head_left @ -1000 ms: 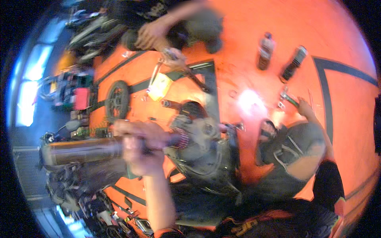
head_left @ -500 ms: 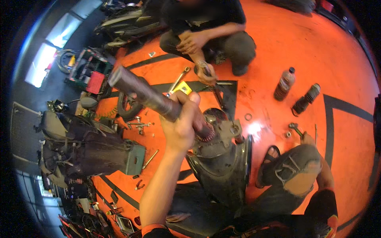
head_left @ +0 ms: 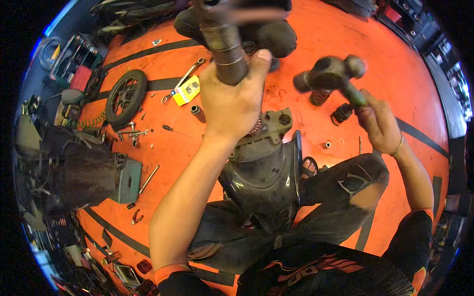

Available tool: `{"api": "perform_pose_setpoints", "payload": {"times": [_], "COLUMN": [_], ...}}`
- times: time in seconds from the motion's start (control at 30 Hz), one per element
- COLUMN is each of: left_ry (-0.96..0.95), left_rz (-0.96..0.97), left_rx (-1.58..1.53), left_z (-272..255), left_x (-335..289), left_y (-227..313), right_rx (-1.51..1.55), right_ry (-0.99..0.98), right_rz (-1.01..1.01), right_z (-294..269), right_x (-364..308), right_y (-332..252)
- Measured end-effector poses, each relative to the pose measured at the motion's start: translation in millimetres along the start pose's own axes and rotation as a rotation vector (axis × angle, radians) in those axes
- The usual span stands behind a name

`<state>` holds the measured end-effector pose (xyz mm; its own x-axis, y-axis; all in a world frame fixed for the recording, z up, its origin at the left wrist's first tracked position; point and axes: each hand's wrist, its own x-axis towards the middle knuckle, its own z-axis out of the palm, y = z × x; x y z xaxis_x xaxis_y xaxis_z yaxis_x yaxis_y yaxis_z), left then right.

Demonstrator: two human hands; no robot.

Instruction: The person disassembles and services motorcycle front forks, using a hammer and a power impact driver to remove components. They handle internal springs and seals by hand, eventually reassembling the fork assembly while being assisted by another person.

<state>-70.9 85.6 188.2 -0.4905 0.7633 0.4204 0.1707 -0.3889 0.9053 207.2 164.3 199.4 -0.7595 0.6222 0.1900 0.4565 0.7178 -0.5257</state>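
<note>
Orange workshop floor point(head_left: 410, 89) with black stripes; small black wheel point(head_left: 126, 97) far left. Left hand point(head_left: 232, 101) clenched round dark metal tube point(head_left: 224, 47); right hand point(head_left: 377, 123) gripping dark hammer point(head_left: 331, 74).

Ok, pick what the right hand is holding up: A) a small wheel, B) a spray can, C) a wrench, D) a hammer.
D: the right hand grips the handle of a hammer, its head raised above the orange floor, while the left hand holds a grey tube.
</note>
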Motion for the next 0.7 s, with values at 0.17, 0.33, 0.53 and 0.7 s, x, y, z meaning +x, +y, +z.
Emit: {"api": "perform_pose_setpoints", "payload": {"times": [0.17, 0.33, 0.53, 0.7], "left_ry": [0.005, -0.008, 0.038, -0.01], "left_rz": [0.048, 0.082, -0.096, -0.055], "left_rx": [-0.034, -0.098, -0.081, -0.117], "left_z": [-7, -5, -2, 11], "left_x": [-4, -2, -8, -14], "left_y": [-8, -17, -11, -9], "right_rx": [-0.274, 0.145, -0.156, -0.144], "right_ry": [-0.26, 0.064, -0.08, -0.085], "right_rz": [0.147, 0.172, 0.203, 0.195], "right_z": [-1, 15, 14, 40], "right_x": [19, -9, -6, -32], "right_y": [-32, -30, -43, -30]}}
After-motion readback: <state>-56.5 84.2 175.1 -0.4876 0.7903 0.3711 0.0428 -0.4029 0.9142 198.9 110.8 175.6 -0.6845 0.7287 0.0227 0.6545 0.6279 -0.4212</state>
